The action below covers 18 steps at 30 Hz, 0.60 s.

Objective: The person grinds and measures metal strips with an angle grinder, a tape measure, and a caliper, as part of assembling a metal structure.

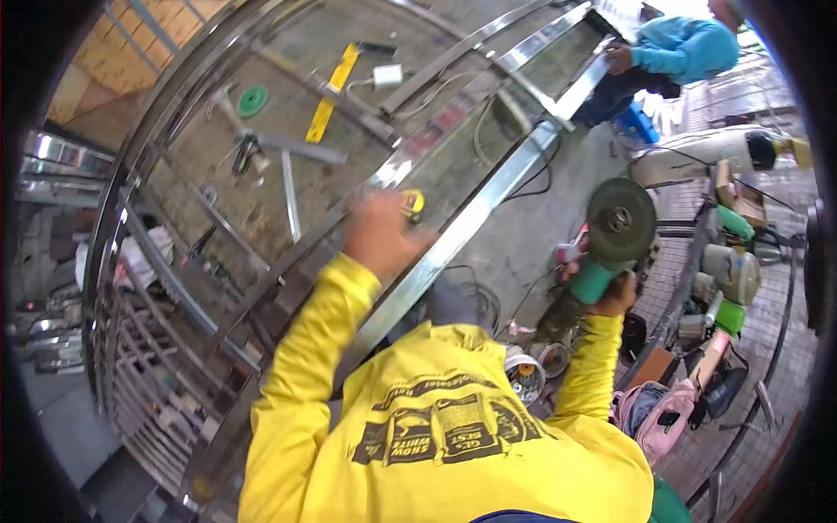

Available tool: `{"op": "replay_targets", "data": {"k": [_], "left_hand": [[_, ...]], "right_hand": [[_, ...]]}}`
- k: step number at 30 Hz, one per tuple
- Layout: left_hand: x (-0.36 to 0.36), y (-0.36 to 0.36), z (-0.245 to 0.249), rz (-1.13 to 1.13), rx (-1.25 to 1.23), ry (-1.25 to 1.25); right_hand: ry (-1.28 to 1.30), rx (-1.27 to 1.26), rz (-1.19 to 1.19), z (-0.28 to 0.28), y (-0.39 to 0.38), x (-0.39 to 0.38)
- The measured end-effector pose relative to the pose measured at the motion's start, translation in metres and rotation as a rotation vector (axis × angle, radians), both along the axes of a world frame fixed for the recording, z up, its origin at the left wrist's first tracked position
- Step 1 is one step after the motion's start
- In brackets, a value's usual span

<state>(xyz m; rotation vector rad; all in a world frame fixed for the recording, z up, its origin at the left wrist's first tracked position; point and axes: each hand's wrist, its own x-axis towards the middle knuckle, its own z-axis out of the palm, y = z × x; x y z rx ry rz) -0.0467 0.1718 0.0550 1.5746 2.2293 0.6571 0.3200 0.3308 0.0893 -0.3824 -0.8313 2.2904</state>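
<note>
My right hand [615,295] is closed around the green body of an angle grinder [595,277], whose large round disc [621,220] faces up toward me. Blurred by motion, my left hand [384,228] is over the metal frame with its thumb stretched out to the side. A yellow tape measure [413,205] shows just past its fingers and looks sharper than the hand. Beside that hand, a shiny square metal tube [488,199] runs diagonally from my body toward the far right.
A co-worker in a blue top [689,48] reaches onto the frame's far end. On the floor inside the frame lie a yellow level [333,91], a green disc [252,100] and a white box with a cord [387,76]. A pink bag [667,417] and a bucket [525,375] are at right.
</note>
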Motion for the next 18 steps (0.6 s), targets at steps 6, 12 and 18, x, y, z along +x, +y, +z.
{"op": "replay_targets", "data": {"k": [6, 12, 18], "left_hand": [[-0.096, -0.027, -0.077, -0.044, -0.048, 0.124], [-0.006, 0.007, -0.071, -0.36, 0.039, -0.028], [0.035, 0.024, -0.062, -0.448, -0.165, -0.026]], "right_hand": [[-0.469, 0.142, -0.102, -0.028, -0.017, 0.075], [-0.683, -0.133, -0.24, -0.072, -0.054, 0.093], [-0.703, -0.14, -0.141, -0.057, -0.067, 0.075]]}}
